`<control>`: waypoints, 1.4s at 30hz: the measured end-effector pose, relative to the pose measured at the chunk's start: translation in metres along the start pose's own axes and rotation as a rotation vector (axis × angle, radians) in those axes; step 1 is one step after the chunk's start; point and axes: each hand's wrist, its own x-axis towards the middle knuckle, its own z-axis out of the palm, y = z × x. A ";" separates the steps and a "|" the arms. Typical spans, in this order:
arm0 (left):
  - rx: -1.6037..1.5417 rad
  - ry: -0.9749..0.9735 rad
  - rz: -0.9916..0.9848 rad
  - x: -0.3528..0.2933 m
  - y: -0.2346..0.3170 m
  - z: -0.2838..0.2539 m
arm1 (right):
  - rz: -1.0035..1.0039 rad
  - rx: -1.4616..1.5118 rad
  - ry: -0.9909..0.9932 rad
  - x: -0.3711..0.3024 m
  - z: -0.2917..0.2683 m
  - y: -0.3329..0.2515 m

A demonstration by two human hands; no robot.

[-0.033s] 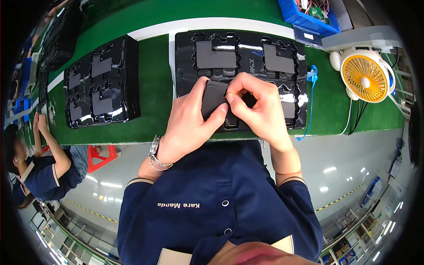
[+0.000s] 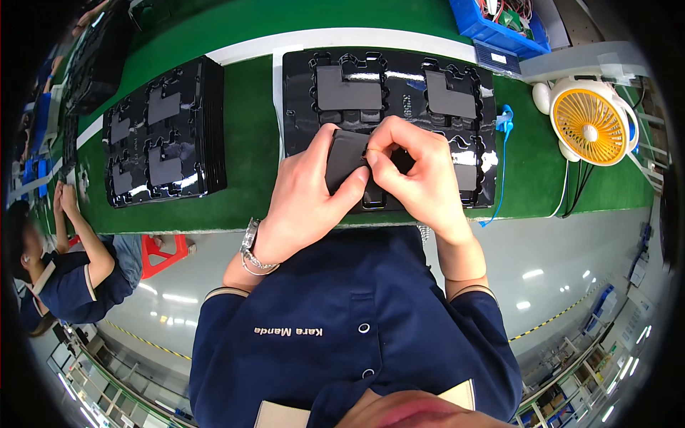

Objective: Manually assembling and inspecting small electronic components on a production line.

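My left hand (image 2: 303, 182) is closed round a flat dark grey piece (image 2: 345, 158), fingers along its far left edge and thumb on its near side. My right hand (image 2: 421, 171) pinches at the right edge of this piece, thumb and forefinger pressed together. What lies in that pinch is too small to make out; a tiny coppery spot shows beside the fingertips. Both hands are above a glossy black moulded tray (image 2: 300, 82). In its recesses lie flat L-shaped grey pieces (image 2: 349, 94), partly hidden by my hands on the near side.
Left on the green table (image 2: 250, 128) stands a stack of black trays (image 2: 214, 128) holding similar grey pieces. At right are a blue clip with a cord (image 2: 505, 121) and a white-and-yellow fan (image 2: 591, 128). A blue bin (image 2: 467, 21) sits behind. Another person (image 2: 78, 278) works far left.
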 end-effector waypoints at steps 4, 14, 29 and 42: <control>-0.033 0.001 0.004 0.000 -0.001 0.001 | -0.002 0.014 -0.009 -0.001 0.001 0.004; -0.264 0.011 -0.050 0.003 0.006 -0.005 | 0.163 0.403 -0.080 0.000 0.000 0.011; -0.126 0.002 0.052 0.002 0.006 -0.008 | 0.141 0.727 -0.083 0.002 0.009 0.020; -0.501 -0.046 -0.183 0.000 0.019 -0.010 | 0.083 0.051 0.166 -0.015 -0.035 0.012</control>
